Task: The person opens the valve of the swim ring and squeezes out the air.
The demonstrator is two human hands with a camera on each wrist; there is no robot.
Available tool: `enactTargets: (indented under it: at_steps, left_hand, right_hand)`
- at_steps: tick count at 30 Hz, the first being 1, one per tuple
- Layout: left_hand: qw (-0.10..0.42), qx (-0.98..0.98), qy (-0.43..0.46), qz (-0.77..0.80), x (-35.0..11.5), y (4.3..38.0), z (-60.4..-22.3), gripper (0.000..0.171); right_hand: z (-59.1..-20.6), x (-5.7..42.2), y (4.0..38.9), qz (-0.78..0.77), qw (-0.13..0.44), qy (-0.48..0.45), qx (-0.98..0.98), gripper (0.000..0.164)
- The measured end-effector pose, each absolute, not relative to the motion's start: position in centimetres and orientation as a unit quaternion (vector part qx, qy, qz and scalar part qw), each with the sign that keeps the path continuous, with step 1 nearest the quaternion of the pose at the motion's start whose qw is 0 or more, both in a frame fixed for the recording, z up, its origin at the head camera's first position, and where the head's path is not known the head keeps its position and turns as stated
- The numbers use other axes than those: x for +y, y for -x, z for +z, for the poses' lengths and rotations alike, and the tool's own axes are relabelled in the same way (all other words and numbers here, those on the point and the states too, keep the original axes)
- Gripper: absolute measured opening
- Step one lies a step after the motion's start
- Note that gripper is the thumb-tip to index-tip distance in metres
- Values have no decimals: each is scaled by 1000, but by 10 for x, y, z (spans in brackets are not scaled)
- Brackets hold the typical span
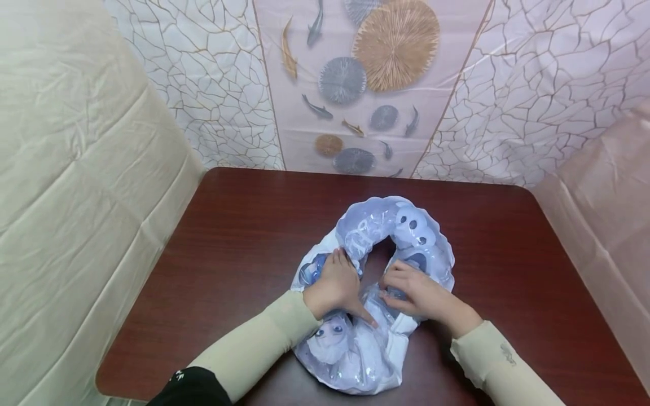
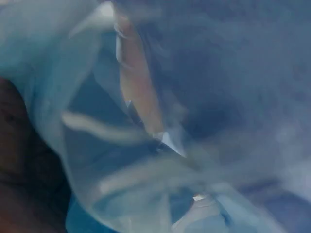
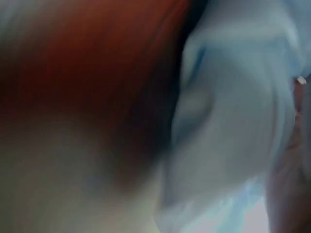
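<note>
A pale blue, half-limp inflatable swim ring with printed cartoon figures lies on the table, creased and flattened at its near end. My left hand presses on the ring's left side, fingers straight and pointing away, thumb spread toward the near part. On the other side, my right hand pinches the plastic at the inner edge between thumb and bent fingers. In the left wrist view, the swim ring fills most of the picture, blurred. The right wrist view shows a pale fold of the swim ring.
The dark red-brown table has rounded corners and extends around the ring on all sides. Behind it hangs a patterned curtain; a cream cloth covers the left and a pinkish cloth the right.
</note>
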State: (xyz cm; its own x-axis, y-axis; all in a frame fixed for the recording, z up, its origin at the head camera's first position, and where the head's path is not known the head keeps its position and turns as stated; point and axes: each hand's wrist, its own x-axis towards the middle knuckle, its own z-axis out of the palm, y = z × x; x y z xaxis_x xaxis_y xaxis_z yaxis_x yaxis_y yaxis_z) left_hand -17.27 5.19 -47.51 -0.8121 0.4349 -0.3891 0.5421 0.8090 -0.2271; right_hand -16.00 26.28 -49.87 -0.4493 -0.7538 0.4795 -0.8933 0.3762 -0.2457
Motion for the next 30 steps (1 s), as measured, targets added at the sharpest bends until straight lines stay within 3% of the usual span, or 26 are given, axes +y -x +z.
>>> enactTargets:
  at_steps: [5,11,16,19,24,27,30]
  left_hand:
    - [138,936,-282,-160,48,175,-472,137]
    - [70,945,-312,-71,30,173,-465,93]
    - [-8,934,-358,11,18,175,-466,82]
    - [-16,932,-355,72,16,176,-465,100]
    - [-31,933,-348,81,17,182,-467,159]
    - [-26,928,-371,36,19,190,-472,166]
    - [15,923,-384,18,20,199,-476,161]
  right_hand:
    - [-482,259,152,151,229,-505,-819,14]
    - [-481,258,157,201,233,-476,-824,12]
    - [-487,267,169,289,204,-461,-814,13]
    - [-490,270,176,329,172,-468,-802,13]
    - [-496,268,179,381,136,-489,-773,28]
    - [-492,262,177,407,118,-496,-758,29]
    - [-484,257,173,424,109,-496,-750,29]
